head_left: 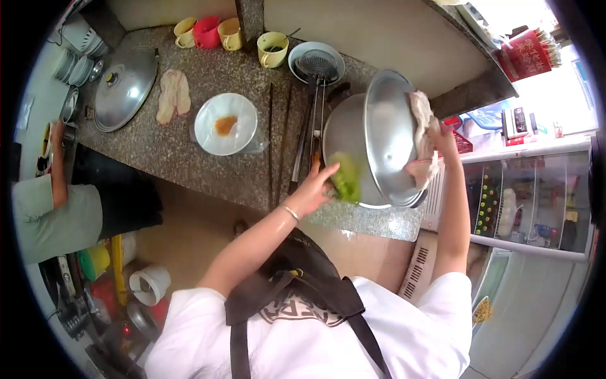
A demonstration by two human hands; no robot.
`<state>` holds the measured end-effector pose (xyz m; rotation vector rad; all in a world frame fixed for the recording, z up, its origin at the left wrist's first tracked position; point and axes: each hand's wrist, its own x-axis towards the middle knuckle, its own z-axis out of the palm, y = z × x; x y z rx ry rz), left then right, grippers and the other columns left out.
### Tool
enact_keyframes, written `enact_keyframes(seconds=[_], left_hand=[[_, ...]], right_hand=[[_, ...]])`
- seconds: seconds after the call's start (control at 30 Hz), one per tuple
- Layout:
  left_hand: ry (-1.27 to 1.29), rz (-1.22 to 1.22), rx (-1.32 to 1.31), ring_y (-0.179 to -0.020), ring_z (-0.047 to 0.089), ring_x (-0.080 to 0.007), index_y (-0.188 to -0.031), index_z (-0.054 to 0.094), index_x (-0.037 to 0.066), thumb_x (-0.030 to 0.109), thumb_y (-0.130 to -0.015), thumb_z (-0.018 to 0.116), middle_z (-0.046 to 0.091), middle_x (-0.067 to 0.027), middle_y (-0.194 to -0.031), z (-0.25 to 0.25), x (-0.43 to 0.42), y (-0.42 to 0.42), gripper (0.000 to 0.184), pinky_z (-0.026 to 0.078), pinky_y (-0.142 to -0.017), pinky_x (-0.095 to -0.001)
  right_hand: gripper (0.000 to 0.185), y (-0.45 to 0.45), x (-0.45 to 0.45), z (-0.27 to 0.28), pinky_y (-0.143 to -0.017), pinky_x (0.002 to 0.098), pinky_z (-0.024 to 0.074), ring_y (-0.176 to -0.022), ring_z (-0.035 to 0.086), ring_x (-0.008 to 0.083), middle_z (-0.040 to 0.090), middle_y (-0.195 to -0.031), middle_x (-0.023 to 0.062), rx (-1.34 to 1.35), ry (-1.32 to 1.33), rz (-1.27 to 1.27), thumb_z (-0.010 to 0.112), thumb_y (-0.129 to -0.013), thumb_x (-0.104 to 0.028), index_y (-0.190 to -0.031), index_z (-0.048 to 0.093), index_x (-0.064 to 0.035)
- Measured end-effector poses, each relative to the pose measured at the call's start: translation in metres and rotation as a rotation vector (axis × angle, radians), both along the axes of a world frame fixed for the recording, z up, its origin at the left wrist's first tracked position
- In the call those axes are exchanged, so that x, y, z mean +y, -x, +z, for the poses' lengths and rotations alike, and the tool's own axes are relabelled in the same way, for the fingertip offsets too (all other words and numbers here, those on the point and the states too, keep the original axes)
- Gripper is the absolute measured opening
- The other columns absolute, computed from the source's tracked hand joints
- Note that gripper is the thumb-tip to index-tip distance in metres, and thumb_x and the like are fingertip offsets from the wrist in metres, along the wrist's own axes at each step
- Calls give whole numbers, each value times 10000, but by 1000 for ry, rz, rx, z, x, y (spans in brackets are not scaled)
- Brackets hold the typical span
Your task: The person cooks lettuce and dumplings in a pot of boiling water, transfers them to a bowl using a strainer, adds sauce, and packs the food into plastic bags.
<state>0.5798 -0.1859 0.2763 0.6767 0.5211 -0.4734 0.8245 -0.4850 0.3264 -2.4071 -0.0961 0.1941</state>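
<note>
On the desk, to your left, you have a domed metal lid and a white bowl; three yellow mugs and a red mug stand along its far side. A glass-fronted refrigerator stands at your right.

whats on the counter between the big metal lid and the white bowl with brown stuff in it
In the head view, a pale cloth lies on the stone counter between the metal lid and the white bowl.

Speckled stone counter: mugs, domed lid, cloth, white bowl, metal strainer
</note>
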Motion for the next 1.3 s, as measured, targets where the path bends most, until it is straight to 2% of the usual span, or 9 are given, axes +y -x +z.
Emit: enact_keyframes(seconds=[0.07, 0.37, 0.73, 0.8, 0.87, 0.97, 1.0, 1.07, 1.3], left_hand=[[-116, -105, -91, -1248, 208, -388, -1368, -71, 107, 432, -747, 617, 54, -159, -1413, -2, 7, -8, 982, 260, -975, -522], [-226, -15, 49, -1123, 433, -253, -1313, 267, 76, 305, -856, 513, 358, -120, -1277, -35, 104, 99, 567, 396, -881, -402], [-256, 362, 220, -1022, 504, -207, -1183, 448, 89, 303, -854, 515, 500, -84, -1153, -56, 193, 200, 398, 431, -831, -364], [-253, 361, 206, -1003, 516, -197, -1164, 463, 92, 303, -856, 510, 516, -73, -1130, -63, 204, 205, 376, 433, -825, -357], [-247, 350, 185, -985, 527, -187, -1146, 477, 96, 304, -859, 505, 533, -61, -1108, -65, 213, 204, 355, 435, -818, -349], [-256, 328, 191, -982, 530, -187, -1150, 473, 96, 306, -863, 496, 535, -61, -1105, -61, 221, 201, 357, 436, -815, -343], [-282, 308, 198, -982, 531, -188, -1150, 473, 92, 305, -864, 495, 537, -61, -1103, -58, 224, 197, 357, 437, -813, -342], [-313, 281, 197, -982, 531, -189, -1149, 473, 89, 304, -865, 493, 538, -62, -1101, -51, 231, 192, 356, 438, -810, -340], [-348, 292, 173, -939, 549, -182, -1117, 490, 83, 285, -861, 500, 550, -61, -1071, -49, 271, 205, 326, 443, -793, -326]], right_hand=[[409, 14, 7, 27, -603, 284, 455, -668, 563, 137, 620, -783, 101, -11, 124, -35, 616, -714, -262, -1019, 572, 7], [542, 39, 54, -45, -761, 422, 447, -859, 563, 365, 587, -928, 223, -155, 454, 69, 621, -637, -381, -1081, 552, -77], [608, 50, 73, -74, -811, 406, 430, -961, 522, 355, 540, -1059, 212, -144, 549, 98, 630, -638, -419, -1140, 511, -97], [628, 59, 79, -69, -812, 409, 430, -968, 520, 345, 542, -1070, 200, -110, 652, 120, 638, -655, -403, -1182, 469, -106], [639, 82, 94, -70, -793, 411, 437, -950, 524, 339, 557, -1050, 174, -602, 582, 90, 649, -669, -369, -1211, 431, -111], [332, 138, 174, -62, -677, 401, 471, -763, 594, 334, 617, -832, 178, -52, 296, 94, 602, -733, -210, -1009, 557, -31], [304, 155, 185, -110, -656, 413, 475, -715, 598, 349, 619, -772, 197, -318, 230, 263, 590, -729, -173, -986, 569, -12], [501, 191, 230, -113, -744, 421, 443, -861, 550, 365, 559, -906, 256, 73, 375, 313, 572, -719, -138, -1192, 434, -45], [581, 236, 262, -169, -831, 468, 360, -962, 441, 416, 453, -1055, 237, -350, 184, -94, 565, -678, -49, -1228, 380, -59]])
